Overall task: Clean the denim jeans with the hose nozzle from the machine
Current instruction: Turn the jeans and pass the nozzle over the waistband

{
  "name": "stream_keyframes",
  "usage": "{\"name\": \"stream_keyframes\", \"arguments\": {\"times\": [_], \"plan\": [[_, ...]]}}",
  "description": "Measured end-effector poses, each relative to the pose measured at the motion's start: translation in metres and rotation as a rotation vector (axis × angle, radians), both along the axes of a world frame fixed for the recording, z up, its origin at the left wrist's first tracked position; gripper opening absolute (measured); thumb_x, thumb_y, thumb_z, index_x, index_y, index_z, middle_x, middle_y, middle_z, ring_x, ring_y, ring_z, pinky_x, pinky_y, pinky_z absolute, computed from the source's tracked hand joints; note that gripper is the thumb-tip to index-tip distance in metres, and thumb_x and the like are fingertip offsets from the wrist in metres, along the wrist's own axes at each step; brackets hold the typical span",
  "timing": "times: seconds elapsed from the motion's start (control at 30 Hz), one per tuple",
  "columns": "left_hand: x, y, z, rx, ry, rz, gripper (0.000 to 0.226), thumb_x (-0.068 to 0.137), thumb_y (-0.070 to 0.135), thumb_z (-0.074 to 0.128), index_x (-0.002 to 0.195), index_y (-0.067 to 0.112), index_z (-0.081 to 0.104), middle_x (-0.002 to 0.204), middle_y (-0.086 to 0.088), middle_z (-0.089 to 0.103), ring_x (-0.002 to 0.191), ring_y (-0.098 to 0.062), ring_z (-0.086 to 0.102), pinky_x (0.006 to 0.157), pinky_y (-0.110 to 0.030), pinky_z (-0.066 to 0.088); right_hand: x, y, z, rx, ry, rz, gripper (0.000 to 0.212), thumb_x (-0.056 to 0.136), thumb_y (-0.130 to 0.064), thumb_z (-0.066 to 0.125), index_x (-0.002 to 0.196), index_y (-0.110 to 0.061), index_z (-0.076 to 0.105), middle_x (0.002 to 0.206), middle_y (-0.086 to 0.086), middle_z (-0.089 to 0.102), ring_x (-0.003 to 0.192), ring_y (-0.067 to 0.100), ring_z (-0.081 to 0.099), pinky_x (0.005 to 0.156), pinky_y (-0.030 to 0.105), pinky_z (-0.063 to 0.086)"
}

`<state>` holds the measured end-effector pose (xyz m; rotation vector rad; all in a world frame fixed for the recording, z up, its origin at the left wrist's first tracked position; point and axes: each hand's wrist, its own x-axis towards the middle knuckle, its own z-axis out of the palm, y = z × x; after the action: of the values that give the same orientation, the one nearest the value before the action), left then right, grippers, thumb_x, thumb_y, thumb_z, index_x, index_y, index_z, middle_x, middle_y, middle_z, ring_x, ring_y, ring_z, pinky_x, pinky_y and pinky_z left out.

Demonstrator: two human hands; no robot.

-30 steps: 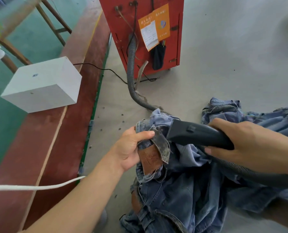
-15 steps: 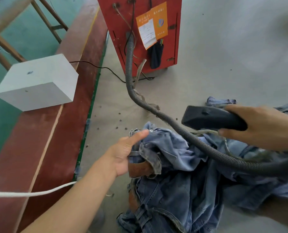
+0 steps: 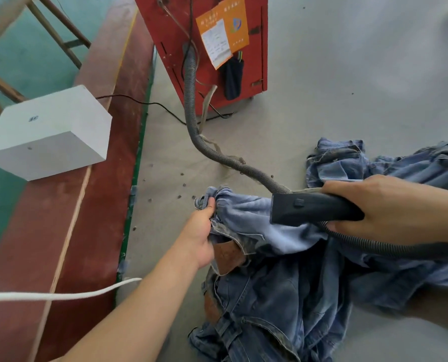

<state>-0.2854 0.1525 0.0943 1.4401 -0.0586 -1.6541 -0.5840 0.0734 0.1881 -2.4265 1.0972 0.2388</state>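
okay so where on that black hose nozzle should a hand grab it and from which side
Grip the hose nozzle on its rear handle end, coming from the right, as the right hand does. The wide mouth points left onto the jeans and should stay clear; the hose leaves from the back.

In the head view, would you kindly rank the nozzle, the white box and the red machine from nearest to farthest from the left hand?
1. Nozzle: just right of the left hand, over the jeans.
2. White box: to the left, on the red ledge.
3. Red machine: farthest, at the top.
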Motion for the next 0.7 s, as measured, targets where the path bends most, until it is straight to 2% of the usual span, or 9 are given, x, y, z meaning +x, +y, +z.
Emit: {"name": "stream_keyframes", "arguments": {"times": [0.1,0.13,0.2,0.27,0.33,0.37,0.47,0.63,0.7], "plan": [[-0.002,-0.002,-0.003,0.055,-0.094,-0.100,0.069,0.085,0.064,0.067,0.118,0.003,0.074,0.116,-0.027,0.073,0.108,-0.042,0.071,0.096,-0.054,0.055,0.001,-0.002,0.000,-0.013,-0.010,-0.005,0.028,0.089,-0.063,0.060,0.106,-0.043,0.049,0.082,-0.029,0.062,0.077,-0.008,0.058,0.061,0.021,0.044],[-0.003,-0.001,-0.004,0.036,-0.146,-0.157,0.064,0.076,0.057,0.078,0.111,0.003,0.075,0.114,-0.027,0.073,0.107,-0.042,0.071,0.096,-0.053,0.056,0.000,-0.002,0.001,-0.017,-0.013,-0.008,0.028,0.090,-0.062,0.060,0.106,-0.042,0.049,0.083,-0.031,0.062,0.077,-0.008,0.058,0.059,0.020,0.042],[-0.005,-0.001,-0.010,-0.028,-0.282,-0.238,0.033,0.074,0.033,0.087,0.097,0.011,0.078,0.104,-0.022,0.077,0.098,-0.036,0.073,0.082,-0.041,0.061,-0.002,-0.003,0.002,-0.014,-0.020,-0.010,0.027,0.091,-0.062,0.060,0.105,-0.042,0.049,0.085,-0.033,0.061,0.076,-0.010,0.058,0.058,0.019,0.041],[-0.007,-0.003,-0.015,-0.094,-0.468,-0.271,0.007,0.086,0.017,0.081,0.093,0.015,0.078,0.094,-0.011,0.080,0.089,-0.029,0.076,0.070,-0.033,0.061,-0.003,-0.004,0.003,-0.004,-0.027,-0.019,0.027,0.091,-0.063,0.060,0.105,-0.043,0.048,0.077,-0.021,0.065,0.075,-0.008,0.060,0.059,0.020,0.043],[-0.003,-0.006,-0.015,-0.103,-0.579,-0.278,0.006,0.095,0.020,0.074,0.095,0.016,0.078,0.092,-0.008,0.080,0.088,-0.028,0.077,0.075,-0.038,0.063,-0.004,-0.004,0.002,0.005,-0.024,-0.021,0.028,0.089,-0.066,0.057,0.105,-0.045,0.047,0.074,-0.016,0.065,0.072,-0.004,0.061,0.062,0.024,0.048],[0.001,-0.008,-0.012,-0.097,-0.565,-0.254,0.011,0.097,0.023,0.071,0.096,0.015,0.078,0.094,-0.010,0.080,0.087,-0.029,0.077,0.076,-0.040,0.063,-0.004,-0.004,0.001,0.008,-0.020,-0.018,0.029,0.087,-0.068,0.054,0.105,-0.047,0.046,0.076,-0.015,0.065,0.070,-0.002,0.061,0.064,0.027,0.051],[0.004,-0.010,0.002,-0.109,-0.337,-0.129,0.027,0.100,0.030,0.066,0.096,0.008,0.080,0.103,-0.022,0.077,0.090,-0.036,0.077,0.068,-0.040,0.063,-0.005,-0.002,-0.003,0.018,-0.031,-0.012,0.035,0.081,-0.072,0.047,0.105,-0.048,0.046,0.079,-0.017,0.062,0.074,-0.005,0.060,0.062,0.028,0.049],[-0.014,-0.008,0.012,-0.122,-0.146,-0.098,0.045,0.101,0.039,0.062,0.119,0.000,0.072,0.115,-0.027,0.073,0.103,-0.042,0.073,0.078,-0.045,0.062,-0.002,0.002,-0.002,0.016,-0.047,-0.020,0.039,0.081,-0.073,0.047,0.109,-0.045,0.047,0.080,-0.019,0.061,0.081,-0.011,0.057,0.059,0.022,0.040],[-0.023,-0.007,0.013,-0.126,-0.128,-0.130,0.045,0.100,0.040,0.062,0.121,0.002,0.072,0.117,-0.025,0.073,0.105,-0.042,0.073,0.082,-0.046,0.062,0.006,0.004,0.000,0.006,-0.052,-0.003,0.036,0.083,-0.071,0.047,0.107,-0.044,0.046,0.078,-0.017,0.061,0.080,-0.007,0.057,0.060,0.023,0.041]]}}
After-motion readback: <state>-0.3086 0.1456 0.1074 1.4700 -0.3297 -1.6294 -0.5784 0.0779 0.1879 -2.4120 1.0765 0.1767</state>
